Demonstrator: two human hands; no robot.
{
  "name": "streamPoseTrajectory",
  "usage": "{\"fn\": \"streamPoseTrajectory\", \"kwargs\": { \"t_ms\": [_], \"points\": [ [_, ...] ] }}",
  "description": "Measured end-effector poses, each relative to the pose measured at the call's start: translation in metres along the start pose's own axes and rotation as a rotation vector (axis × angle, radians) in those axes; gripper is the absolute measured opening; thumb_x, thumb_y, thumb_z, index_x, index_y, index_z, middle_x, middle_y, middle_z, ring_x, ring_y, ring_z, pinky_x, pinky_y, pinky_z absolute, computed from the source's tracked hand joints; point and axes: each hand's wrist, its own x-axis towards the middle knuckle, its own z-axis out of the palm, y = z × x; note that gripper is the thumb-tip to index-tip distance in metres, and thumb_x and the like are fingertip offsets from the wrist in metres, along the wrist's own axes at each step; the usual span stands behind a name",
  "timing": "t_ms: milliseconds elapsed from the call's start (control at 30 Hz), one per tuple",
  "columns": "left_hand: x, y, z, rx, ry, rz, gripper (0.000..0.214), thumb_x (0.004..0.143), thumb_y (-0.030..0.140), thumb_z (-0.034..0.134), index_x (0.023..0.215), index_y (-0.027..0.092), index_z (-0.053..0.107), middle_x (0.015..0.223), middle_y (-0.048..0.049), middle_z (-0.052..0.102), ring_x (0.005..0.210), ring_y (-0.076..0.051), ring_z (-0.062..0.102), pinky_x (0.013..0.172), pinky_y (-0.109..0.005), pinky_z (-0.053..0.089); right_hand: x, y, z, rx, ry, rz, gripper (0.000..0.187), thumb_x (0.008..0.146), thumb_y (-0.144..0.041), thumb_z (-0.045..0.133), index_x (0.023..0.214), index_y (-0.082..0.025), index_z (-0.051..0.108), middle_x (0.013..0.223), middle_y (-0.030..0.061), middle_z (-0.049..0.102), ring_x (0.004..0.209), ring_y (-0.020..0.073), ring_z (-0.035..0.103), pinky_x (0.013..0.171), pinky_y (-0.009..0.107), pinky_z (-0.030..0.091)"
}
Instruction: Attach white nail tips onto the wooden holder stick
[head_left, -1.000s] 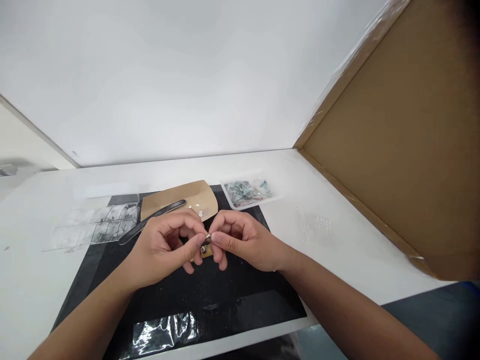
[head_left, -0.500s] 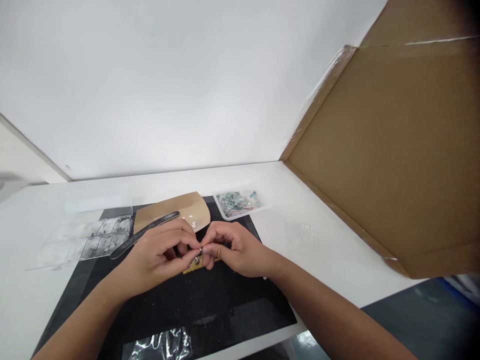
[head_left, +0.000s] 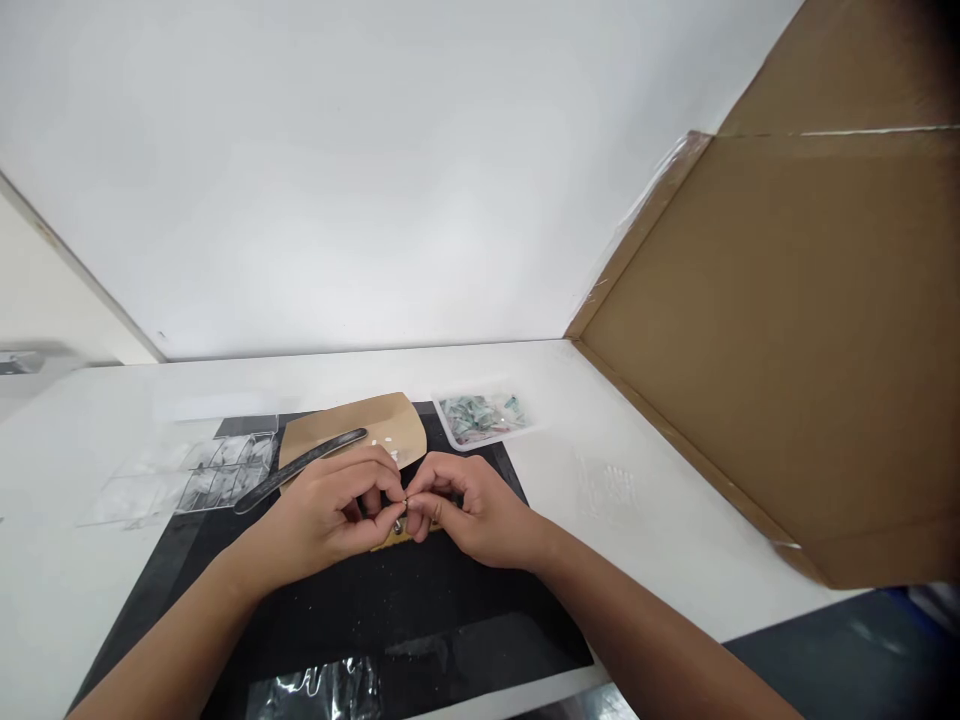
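My left hand (head_left: 330, 515) and my right hand (head_left: 469, 510) meet fingertip to fingertip over a black mat (head_left: 360, 610). Both are closed in a pinch on a tiny pale piece (head_left: 405, 502) held between them; I cannot make out what it is. Under the fingers lies a small tan strip (head_left: 394, 540), mostly hidden. Just beyond the hands sits a brown paper sheet (head_left: 352, 430) with a few small white bits on it, and a dark nail file (head_left: 300, 468) lies across its left part.
A clear compartment box (head_left: 187, 480) rests at the left of the mat. A small white tray (head_left: 484, 418) with greenish bits stands behind the right hand. A large cardboard panel (head_left: 787, 330) walls off the right side. Crinkled clear plastic (head_left: 322, 688) lies at the mat's near edge.
Both hands have lowered slightly toward the mat and closed tighter together on the tiny piece. The view has shifted a little.
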Motion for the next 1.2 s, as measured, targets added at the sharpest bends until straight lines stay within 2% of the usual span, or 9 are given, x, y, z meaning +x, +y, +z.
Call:
{"fn": "streamPoseTrajectory", "kwargs": {
  "t_ms": [233,367,533,733,967,1200],
  "points": [
    [0.002,-0.004,0.003,-0.044,0.073,-0.015,0.015,0.092,0.007,0.067,0.101,0.019,0.071,0.094,-0.0051,0.069,0.068,-0.009,0.061,0.052,-0.016,0.046,0.001,0.003,0.004,0.064,0.053,0.040,0.027,0.100,-0.045,0.070,0.098,-0.018,0.069,0.080,0.0029,0.074,0.073,0.0153,0.075,0.072,0.029,0.064],
    [0.001,-0.002,0.005,-0.012,0.140,-0.013,0.012,0.095,0.011,0.068,0.103,0.019,0.072,0.096,-0.0065,0.067,0.067,-0.010,0.063,0.051,-0.017,0.048,0.004,0.003,0.005,0.123,0.067,0.027,0.032,0.102,-0.050,0.068,0.099,-0.018,0.066,0.077,0.0019,0.074,0.070,0.0145,0.073,0.071,0.029,0.063],
    [-0.002,0.002,0.008,0.046,0.173,0.056,0.028,0.098,0.011,0.064,0.124,0.020,0.070,0.111,-0.0113,0.066,0.073,-0.012,0.068,0.058,-0.022,0.055,0.005,0.000,0.004,0.150,0.027,0.017,0.039,0.106,-0.055,0.059,0.102,-0.017,0.064,0.076,0.0026,0.075,0.068,0.0144,0.073,0.070,0.028,0.061],
    [-0.002,0.004,0.010,0.050,0.218,0.111,0.030,0.095,0.008,0.068,0.122,0.020,0.068,0.114,-0.0101,0.064,0.057,-0.005,0.059,0.057,-0.023,0.055,0.003,-0.001,0.002,0.173,-0.025,0.037,0.042,0.106,-0.058,0.058,0.102,-0.016,0.063,0.075,0.0010,0.071,0.065,0.0133,0.070,0.072,0.028,0.057],
    [-0.002,0.005,0.006,-0.016,0.142,0.123,0.033,0.093,0.010,0.071,0.124,0.021,0.067,0.114,-0.0090,0.063,0.055,-0.005,0.059,0.062,-0.027,0.057,-0.001,-0.002,-0.004,0.183,-0.152,0.053,0.045,0.107,-0.061,0.051,0.096,-0.018,0.060,0.082,0.0013,0.065,0.082,0.0153,0.069,0.085,0.031,0.054],
    [-0.001,0.006,0.007,-0.042,0.153,0.108,0.029,0.096,0.005,0.066,0.120,0.021,0.069,0.110,-0.0088,0.064,0.063,-0.008,0.061,0.060,-0.024,0.055,-0.001,-0.004,-0.004,0.059,-0.195,0.031,0.050,0.111,-0.061,0.040,0.088,-0.019,0.056,0.069,-0.0018,0.060,0.071,0.0142,0.065,0.082,0.030,0.052]
  ]
}}
